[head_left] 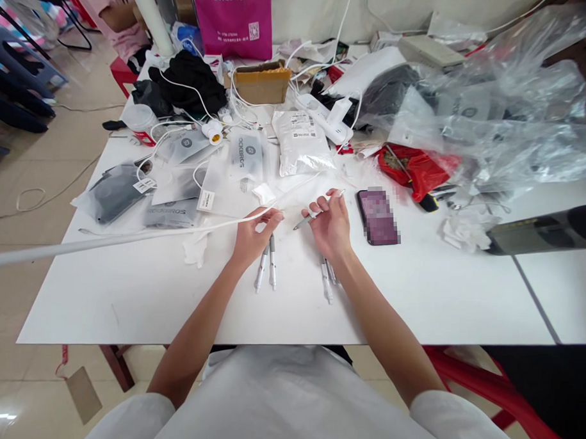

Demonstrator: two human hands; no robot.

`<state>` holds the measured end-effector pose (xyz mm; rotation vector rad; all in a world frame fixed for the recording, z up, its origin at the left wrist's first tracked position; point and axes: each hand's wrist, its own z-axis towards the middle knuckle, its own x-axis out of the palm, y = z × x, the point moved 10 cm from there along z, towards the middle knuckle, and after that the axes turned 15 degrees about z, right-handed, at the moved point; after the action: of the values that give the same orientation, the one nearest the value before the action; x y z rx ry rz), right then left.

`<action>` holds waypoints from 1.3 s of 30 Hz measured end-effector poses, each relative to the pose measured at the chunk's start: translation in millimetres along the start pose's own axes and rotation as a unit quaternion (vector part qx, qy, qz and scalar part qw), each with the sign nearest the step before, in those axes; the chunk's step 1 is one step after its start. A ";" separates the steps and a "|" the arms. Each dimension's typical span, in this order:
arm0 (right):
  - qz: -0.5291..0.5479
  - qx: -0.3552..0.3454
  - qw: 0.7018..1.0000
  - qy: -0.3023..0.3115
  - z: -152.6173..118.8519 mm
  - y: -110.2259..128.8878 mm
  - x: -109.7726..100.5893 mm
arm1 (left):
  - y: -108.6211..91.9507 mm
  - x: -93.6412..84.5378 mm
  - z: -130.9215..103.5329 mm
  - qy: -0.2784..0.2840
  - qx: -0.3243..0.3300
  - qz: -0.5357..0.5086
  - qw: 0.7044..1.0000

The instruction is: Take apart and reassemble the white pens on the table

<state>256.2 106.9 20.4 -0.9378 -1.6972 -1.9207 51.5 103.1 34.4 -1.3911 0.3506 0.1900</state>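
My right hand point(332, 229), palm turned up, has its fingers curled around a white-and-grey pen point(304, 221) whose tip points left toward my other hand. My left hand point(256, 237) is closed, thumb and index finger pinched together. Whatever may be between those fingertips is too small to make out. Below the left hand, two white pens with grey grips point(273, 266) lie on the white table point(180, 300). More white pens point(326, 283) lie beside my right wrist, partly hidden by it. A blurred white cable point(130, 240) crosses in front of the left hand.
A phone point(378, 216) lies right of my right hand. Behind are plastic-wrapped packets point(246, 154), a white parcel point(302, 142), a power strip point(325, 119), a red bag point(421, 170) and clear plastic wrapping point(520, 122). A dark cylindrical object point(548, 230) juts in from the right.
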 end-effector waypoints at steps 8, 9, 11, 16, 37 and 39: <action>0.127 0.075 0.989 0.008 4.3 5.2 -4.8 | 10.8 -3.5 4.7 -0.022 -0.016 -0.042 0.999; 0.131 0.073 0.989 0.007 4.3 6.0 -5.4 | 10.4 -2.9 4.5 -0.020 -0.015 -0.038 0.999; 0.129 0.065 0.989 0.007 4.6 7.5 -5.8 | 9.9 -2.3 3.9 -0.018 -0.014 -0.033 0.999; 0.163 0.051 0.985 0.012 3.8 10.5 -5.2 | 10.7 -3.1 4.1 -0.018 -0.016 -0.033 0.999; 0.170 0.053 0.984 -0.021 -7.8 8.9 6.5 | -9.6 21.6 -6.9 0.101 0.053 0.054 0.992; 0.138 0.040 0.990 -0.007 -10.0 8.8 16.0 | -7.0 23.8 -7.4 0.099 0.044 0.043 0.993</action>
<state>249.1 97.6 37.7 -1.0928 -1.5472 -1.6582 75.1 92.9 31.5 -1.3123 0.5780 0.1044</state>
